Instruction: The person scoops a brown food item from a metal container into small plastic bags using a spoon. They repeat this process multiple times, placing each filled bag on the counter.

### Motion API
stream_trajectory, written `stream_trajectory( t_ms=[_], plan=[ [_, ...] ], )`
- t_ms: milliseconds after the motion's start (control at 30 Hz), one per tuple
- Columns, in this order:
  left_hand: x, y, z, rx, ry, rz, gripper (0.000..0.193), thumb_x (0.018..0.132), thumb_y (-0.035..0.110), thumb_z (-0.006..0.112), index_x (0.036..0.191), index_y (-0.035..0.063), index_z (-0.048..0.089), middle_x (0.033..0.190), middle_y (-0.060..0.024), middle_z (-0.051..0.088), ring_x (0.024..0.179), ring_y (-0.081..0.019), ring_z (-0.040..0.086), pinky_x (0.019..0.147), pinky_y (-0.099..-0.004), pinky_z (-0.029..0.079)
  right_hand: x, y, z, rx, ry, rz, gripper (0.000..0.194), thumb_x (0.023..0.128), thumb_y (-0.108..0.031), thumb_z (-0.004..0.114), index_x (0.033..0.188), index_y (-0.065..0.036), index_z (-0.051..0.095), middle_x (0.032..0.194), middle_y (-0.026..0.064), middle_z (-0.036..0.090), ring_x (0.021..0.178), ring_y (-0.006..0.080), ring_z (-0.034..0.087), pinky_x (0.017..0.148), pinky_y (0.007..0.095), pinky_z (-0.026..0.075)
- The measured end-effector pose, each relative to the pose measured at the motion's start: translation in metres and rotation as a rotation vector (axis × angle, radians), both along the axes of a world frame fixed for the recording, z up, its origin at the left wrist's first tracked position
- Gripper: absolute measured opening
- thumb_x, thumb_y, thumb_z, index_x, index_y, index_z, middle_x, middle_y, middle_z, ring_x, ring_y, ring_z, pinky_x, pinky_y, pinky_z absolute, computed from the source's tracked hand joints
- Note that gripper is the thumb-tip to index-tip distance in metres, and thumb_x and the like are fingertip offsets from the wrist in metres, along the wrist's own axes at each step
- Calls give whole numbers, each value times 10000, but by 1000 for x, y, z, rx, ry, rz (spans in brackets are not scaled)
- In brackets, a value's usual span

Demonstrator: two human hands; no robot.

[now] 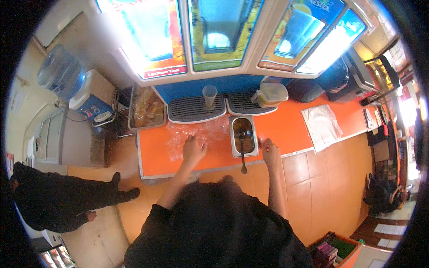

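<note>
On the orange counter (pixel 285 134), my left hand (pixel 194 149) is at crumpled clear plastic (pixel 176 142); whether its fingers grip the film is unclear. My right hand (pixel 270 149) is just right of a rectangular metal container (pixel 232 136), with something small and dark at its fingertips that I cannot make out. Dark contents fill part of the container, and a long-handled utensil (pixel 243 160) leans in it, its handle end out over the counter's front edge. Behind the container, a clear plastic cup (pixel 210 95) stands on the left drip tray (pixel 184 109).
A lidded plastic tub (pixel 273 95) is on the right drip tray (pixel 236 104), below a lit drink dispenser (pixel 224 68). A flat plastic bag (pixel 321 125) lies at right; a tray (pixel 131 115) of wrapped items is at left. A person in dark clothes (pixel 63 194) stands at left, another (pixel 380 196) at far right.
</note>
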State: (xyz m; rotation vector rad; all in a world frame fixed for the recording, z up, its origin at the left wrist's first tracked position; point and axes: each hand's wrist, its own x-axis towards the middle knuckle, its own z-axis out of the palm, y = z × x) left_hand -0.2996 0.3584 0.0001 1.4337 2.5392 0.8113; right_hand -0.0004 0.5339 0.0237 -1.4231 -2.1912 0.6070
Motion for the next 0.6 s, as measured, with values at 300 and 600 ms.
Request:
stream_trajectory(
  t_ms=[300, 600],
  plan=[
    [1, 14, -9, 91, -188, 15, 216, 805, 266, 676, 910, 78, 662, 908, -153, 640, 959, -345, 589, 761, -472, 474, -14, -18, 13, -156, 199, 48, 236, 948, -173, 527, 1148, -89, 621, 1014, 182, 621, 881, 324, 656, 720, 394, 524],
    [-11, -8, 30, 463, -251, -76, 138, 861, 167, 652, 930, 48, 645, 1003, -110, 586, 892, -230, 599, 797, -368, 491, -24, -64, 83, -32, 70, 373, 415, 803, -46, 655, 1206, -135, 615, 1139, 149, 511, 970, 286, 565, 814, 382, 496]
  ],
)
